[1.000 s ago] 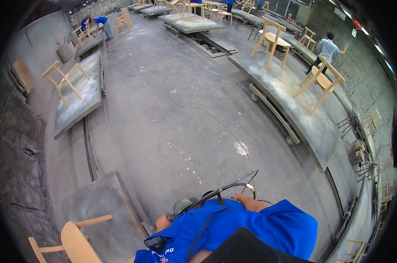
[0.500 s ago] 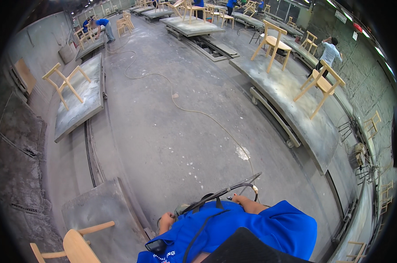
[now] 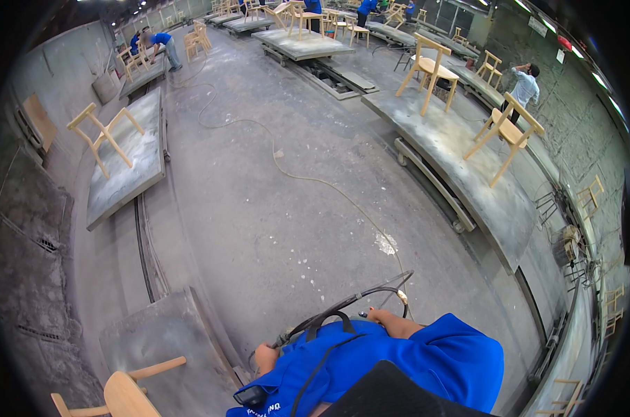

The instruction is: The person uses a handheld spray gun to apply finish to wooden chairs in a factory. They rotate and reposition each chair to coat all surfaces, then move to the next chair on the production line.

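My left hand [image 3: 265,357] is at the lower edge, just above my blue shirt, closed around the grey end of an air tool [image 3: 281,340] that is mostly hidden. A black hose [image 3: 342,306] arcs from that tool to the right and loops back to a brass fitting [image 3: 402,296]. My right hand [image 3: 383,318] rests at the hose below the loop, fingers curled on it. Both hands hang over the bare concrete floor.
A wooden chair [image 3: 124,393] stands on a grey platform [image 3: 162,333] at lower left. More chairs [image 3: 429,69] stand on long platforms [image 3: 468,174] to the right and left. A cord [image 3: 294,174] snakes across the floor. Other people [image 3: 527,85] work far off.
The view has shifted so that my hands and the hose sit a little lower in the picture. The tool's round greenish head, visible a second ago, is now hidden behind my shirt.
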Available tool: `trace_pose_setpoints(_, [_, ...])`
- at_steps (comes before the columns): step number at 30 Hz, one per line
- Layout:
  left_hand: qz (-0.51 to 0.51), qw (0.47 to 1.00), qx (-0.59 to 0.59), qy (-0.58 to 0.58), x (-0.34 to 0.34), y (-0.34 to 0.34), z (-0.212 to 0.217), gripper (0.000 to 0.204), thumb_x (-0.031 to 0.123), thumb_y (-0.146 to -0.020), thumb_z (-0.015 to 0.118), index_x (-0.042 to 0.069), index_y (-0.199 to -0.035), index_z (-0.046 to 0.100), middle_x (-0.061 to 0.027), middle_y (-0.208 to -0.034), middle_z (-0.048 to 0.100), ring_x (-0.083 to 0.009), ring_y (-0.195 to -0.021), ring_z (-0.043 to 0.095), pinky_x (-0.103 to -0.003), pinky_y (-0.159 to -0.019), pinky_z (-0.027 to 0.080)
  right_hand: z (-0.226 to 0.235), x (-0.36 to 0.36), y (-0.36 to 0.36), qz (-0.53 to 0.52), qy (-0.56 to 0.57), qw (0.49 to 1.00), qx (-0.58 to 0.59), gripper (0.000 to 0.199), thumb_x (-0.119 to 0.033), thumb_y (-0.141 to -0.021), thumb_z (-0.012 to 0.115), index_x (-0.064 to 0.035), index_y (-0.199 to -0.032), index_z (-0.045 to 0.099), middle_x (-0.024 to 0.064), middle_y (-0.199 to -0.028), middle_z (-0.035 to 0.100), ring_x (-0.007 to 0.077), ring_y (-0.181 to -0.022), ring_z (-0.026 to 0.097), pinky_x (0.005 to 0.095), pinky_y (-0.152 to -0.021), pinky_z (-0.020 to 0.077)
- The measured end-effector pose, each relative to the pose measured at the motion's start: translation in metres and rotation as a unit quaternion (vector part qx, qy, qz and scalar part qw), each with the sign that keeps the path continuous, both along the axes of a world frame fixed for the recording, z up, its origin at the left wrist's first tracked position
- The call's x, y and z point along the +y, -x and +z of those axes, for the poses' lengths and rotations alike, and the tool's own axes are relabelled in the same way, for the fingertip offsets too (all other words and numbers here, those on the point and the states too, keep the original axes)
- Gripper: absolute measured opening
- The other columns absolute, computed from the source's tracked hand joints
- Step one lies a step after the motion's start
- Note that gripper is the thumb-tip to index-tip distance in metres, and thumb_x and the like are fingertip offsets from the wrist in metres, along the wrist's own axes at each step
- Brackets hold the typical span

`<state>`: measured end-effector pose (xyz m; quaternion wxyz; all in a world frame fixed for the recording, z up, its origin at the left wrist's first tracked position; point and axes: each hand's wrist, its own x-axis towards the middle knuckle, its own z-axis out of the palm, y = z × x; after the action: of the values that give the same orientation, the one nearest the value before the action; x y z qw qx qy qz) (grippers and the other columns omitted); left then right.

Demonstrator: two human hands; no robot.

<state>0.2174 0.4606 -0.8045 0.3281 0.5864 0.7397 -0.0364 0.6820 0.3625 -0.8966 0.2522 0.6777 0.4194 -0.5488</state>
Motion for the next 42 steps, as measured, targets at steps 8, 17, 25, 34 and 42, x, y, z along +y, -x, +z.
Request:
trace_pose_setpoints(8, [0.016, 0.967, 0.014, -0.253, -0.041, -0.001, -0.001, 0.035, 0.026, -0.070, 0.079, -0.001, -0.091, 0.070, -0.0254, -0.083, 0.068, -0.0482, -0.087, 0.067, -0.054, -0.079, 0.053, -0.018, -0.024, 0.005, 0.066, -0.068, 0.994, 0.062, 0.057, -0.045, -0.087, 0.063, 0.0027, -0.116, 0.071, 0.0254, -0.108, 0.072, 0.0379, -0.103, 0.068, 0.0474, -0.099, 0.0446])
trace_pose_setpoints(17, [-0.058, 0.996, -0.065, 0.025, -0.064, 0.042, -0.042, 0.040, 0.029, -0.071, 0.079, -0.001, -0.096, 0.074, -0.0259, -0.090, 0.070, -0.0463, -0.095, 0.068, -0.052, -0.085, 0.053, 0.005, -0.021, 0.011, 0.028, -0.017, 0.999, 0.040, 0.054, -0.044, -0.084, 0.068, 0.0035, -0.110, 0.073, 0.0229, -0.099, 0.073, 0.0342, -0.081, 0.073, 0.0482, -0.069, 0.0564])
trace_pose_setpoints(25, [-0.077, 0.993, -0.081, 0.048, -0.061, 0.052, -0.045, 0.040, 0.029, -0.071, 0.079, -0.001, -0.097, 0.074, -0.0259, -0.091, 0.070, -0.0460, -0.095, 0.068, -0.052, -0.085, 0.053, -0.021, -0.015, 0.010, 0.102, -0.076, 0.990, 0.060, 0.054, -0.045, -0.086, 0.067, 0.0030, -0.110, 0.074, 0.0228, -0.101, 0.074, 0.0330, -0.084, 0.073, 0.0471, -0.077, 0.0565])
trace_pose_setpoints(34, [-0.094, 0.990, -0.084, 0.057, -0.056, 0.058, -0.041, 0.040, 0.029, -0.071, 0.078, 0.000, -0.098, 0.074, -0.0260, -0.093, 0.070, -0.0456, -0.095, 0.068, -0.052, -0.085, 0.054, -0.059, -0.006, 0.010, 0.111, -0.060, 0.991, 0.051, 0.059, -0.049, -0.089, 0.060, -0.0015, -0.123, 0.070, 0.0234, -0.117, 0.070, 0.0333, -0.112, 0.066, 0.0462, -0.109, 0.0395])
trace_pose_setpoints(42, [-0.103, 0.989, -0.085, 0.063, -0.043, 0.067, -0.034, 0.040, 0.029, -0.071, 0.078, 0.000, -0.099, 0.074, -0.0260, -0.094, 0.070, -0.0453, -0.096, 0.068, -0.051, -0.085, 0.054, -0.093, 0.007, -0.004, 0.092, -0.012, 0.995, 0.034, 0.055, -0.047, -0.090, 0.059, -0.0134, -0.133, 0.067, 0.0239, -0.125, 0.068, 0.0361, -0.121, 0.063, 0.0464, -0.118, 0.0300])
